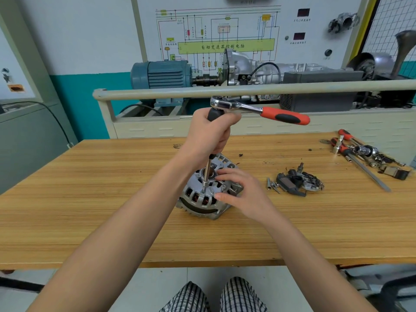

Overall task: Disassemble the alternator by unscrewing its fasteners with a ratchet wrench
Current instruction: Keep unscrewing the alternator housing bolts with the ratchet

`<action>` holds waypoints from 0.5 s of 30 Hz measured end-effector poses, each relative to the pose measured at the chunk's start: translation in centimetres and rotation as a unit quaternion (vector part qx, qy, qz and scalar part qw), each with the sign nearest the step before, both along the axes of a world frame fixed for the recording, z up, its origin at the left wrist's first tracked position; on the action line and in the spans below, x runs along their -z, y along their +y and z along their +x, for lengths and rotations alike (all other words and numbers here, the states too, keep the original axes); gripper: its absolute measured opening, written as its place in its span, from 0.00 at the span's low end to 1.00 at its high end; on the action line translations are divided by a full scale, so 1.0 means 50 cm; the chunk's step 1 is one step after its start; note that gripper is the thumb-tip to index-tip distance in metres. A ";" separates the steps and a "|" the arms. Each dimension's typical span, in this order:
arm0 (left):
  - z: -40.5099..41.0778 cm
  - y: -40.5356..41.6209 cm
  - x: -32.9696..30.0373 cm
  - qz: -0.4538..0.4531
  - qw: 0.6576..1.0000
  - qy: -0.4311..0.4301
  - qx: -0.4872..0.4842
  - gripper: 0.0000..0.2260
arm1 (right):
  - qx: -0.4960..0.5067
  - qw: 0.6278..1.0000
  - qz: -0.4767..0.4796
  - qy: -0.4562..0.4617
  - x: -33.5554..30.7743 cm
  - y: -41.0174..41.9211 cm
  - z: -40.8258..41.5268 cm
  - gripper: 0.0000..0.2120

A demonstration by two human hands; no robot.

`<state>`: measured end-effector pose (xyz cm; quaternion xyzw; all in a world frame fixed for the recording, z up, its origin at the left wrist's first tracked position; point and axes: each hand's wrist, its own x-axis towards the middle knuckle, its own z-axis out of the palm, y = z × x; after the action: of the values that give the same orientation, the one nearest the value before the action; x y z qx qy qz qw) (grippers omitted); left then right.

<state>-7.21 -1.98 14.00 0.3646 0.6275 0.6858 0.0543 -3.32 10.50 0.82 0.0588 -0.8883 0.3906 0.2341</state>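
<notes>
1. Gripping the black driver handle under the chrome, red-handled ratchet wrench point(258, 110), the left hand point(210, 134) has its fingers curled.
2. Right hand point(242, 194) fingers, spread, rest on the grey metal alternator point(203, 194) at the wooden table point(112, 199) centre.

Red-and-black wrench handle point(286, 117), silver alternator point(207, 192) showing copper windings, striped tan desk point(112, 188), black-and-white checked trousers point(213, 296), teal wall band point(90, 104).

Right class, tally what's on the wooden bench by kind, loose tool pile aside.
Alternator: 1
Ratchet wrench: 1
Removed black part cluster: 1
Loose bolts: about 3, small and hard to separate
Total: about 6
</notes>
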 end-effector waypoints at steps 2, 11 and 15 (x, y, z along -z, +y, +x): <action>0.006 0.000 0.003 -0.014 0.999 0.022 0.019 0.20 | 0.000 1.000 -0.005 0.003 0.003 -0.001 0.000 0.19; 0.044 -0.001 0.030 -0.109 0.982 0.103 0.118 0.11 | 0.002 0.999 0.003 0.047 0.009 -0.015 -0.002 0.19; 0.044 -0.019 0.036 -0.085 0.984 0.104 0.115 0.11 | -0.002 0.997 0.024 0.071 0.014 -0.023 -0.007 0.20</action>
<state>-5.03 -2.94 12.18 0.4974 0.6396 0.5778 0.0978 -3.66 9.37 0.13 0.0936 -0.8788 0.3641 0.2941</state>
